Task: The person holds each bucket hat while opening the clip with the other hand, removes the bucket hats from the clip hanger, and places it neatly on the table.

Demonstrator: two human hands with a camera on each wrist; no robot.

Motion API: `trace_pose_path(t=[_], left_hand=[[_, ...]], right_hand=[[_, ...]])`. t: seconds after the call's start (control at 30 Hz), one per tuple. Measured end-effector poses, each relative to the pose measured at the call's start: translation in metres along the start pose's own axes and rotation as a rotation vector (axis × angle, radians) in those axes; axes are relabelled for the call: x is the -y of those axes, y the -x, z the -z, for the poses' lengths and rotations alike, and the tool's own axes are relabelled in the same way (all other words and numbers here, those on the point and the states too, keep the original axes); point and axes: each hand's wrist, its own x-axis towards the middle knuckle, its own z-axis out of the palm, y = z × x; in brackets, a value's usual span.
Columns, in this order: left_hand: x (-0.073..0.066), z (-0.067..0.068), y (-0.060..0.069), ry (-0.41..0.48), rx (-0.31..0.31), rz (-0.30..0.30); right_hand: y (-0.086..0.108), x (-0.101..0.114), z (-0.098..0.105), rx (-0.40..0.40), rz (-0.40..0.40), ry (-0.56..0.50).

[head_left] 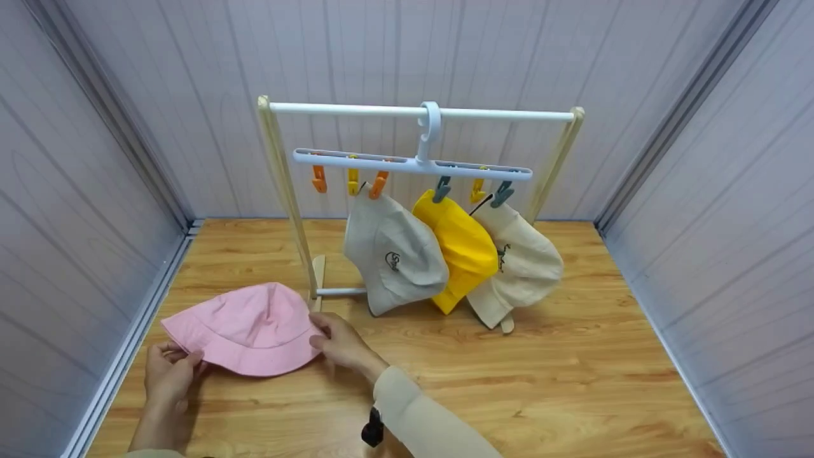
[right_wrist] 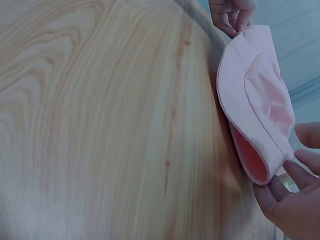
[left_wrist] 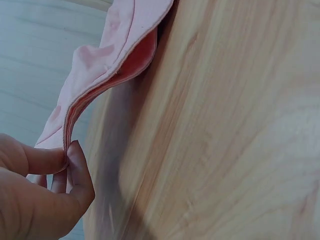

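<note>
A pink bucket hat (head_left: 254, 324) lies folded flat just above the wooden tabletop, its brim toward me. My left hand (head_left: 168, 372) pinches the brim's left corner between thumb and fingers, and the left wrist view shows the layered brim edge in that pinch. At the hat's opposite end, my right hand (head_left: 346, 346) holds the brim and side with thumb and fingers. In the right wrist view, the brim of the hat (right_wrist: 240, 95) gapes a little near the right hand (right_wrist: 295, 195). Parts of the fingers behind the cloth are hidden.
Behind stands a wooden rack with a white rail (head_left: 356, 111). From it hangs a white clip hanger (head_left: 362, 160). Clips hold a grey hat (head_left: 394, 254), a yellow hat (head_left: 461, 245) and a cream hat (head_left: 521, 254). An orange clip (head_left: 319, 179) hangs at the left end. Panelled walls enclose the table.
</note>
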Motion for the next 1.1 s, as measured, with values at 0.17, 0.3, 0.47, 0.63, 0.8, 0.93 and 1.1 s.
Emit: trace_pose_path(t=[0.17,0.3,0.47,0.63,0.8,0.93,1.1], left_hand=[[0.004,0.002,-0.003,-0.009,0.008,0.022],[0.007,0.004,-0.005,-0.052,-0.007,0.036],[0.009,0.007,-0.004,-0.135,-0.046,0.029],[0.008,0.008,-0.004,-0.172,-0.067,0.052],[0.008,0.008,-0.005,-0.17,-0.079,0.05],[0.008,0.008,-0.004,-0.223,-0.089,0.035],[0.008,0.008,-0.003,-0.36,-0.096,-0.04]], right_hand=[[0.002,-0.003,0.003,0.026,-0.002,0.04],[0.004,-0.004,0.006,0.039,-0.024,0.004],[0.005,-0.005,0.006,0.017,-0.056,-0.05],[0.005,-0.008,0.006,0.011,-0.041,-0.053],[0.006,-0.009,0.007,0.02,-0.041,-0.071],[0.008,-0.011,0.009,0.048,-0.055,-0.102],[0.014,-0.014,0.017,0.074,-0.079,-0.159]])
